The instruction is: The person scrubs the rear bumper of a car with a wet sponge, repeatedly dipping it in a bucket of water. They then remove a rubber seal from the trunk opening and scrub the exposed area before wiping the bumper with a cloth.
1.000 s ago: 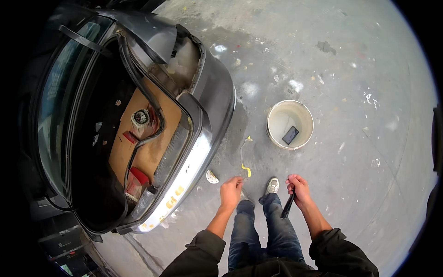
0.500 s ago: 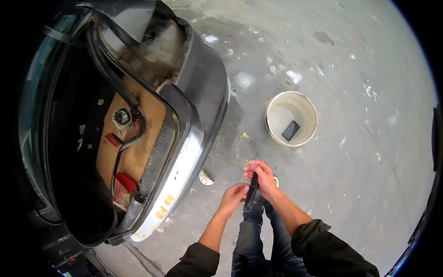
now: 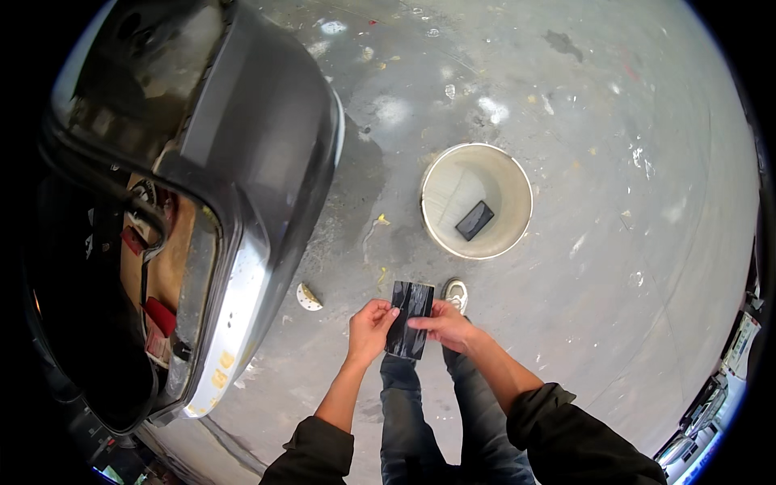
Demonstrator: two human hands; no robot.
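In the head view, a person in dark sleeves holds a black sheet (image 3: 411, 304) at the lower centre of the frame, above the jeans (image 3: 404, 408) and well apart from the floor (image 3: 606, 267). The left hand (image 3: 369, 330) pinches the sheet's left edge between thumb and curled fingers. The right hand (image 3: 447, 325) grips from the opposite side, its thumb laid across the face; its other fingers are mostly hidden behind, so how they are placed there cannot be told.

The step in hand appears to be holding the sheet opened out and adjusting the grip on it. The next move seems to call for both thumbs to steady the edges so that the sheet neither slips nor curls.

The sheet is rectangular, its long sides near upright, with a glossy, seemingly damp face and pale streaks that may be creases or reflections. Above and to the right, a whitish bucket (image 3: 519, 212) holds a dark rectangular object (image 3: 474, 221), its kind unclear. A grey car (image 3: 267, 121) fills the left of the frame, its boot open.
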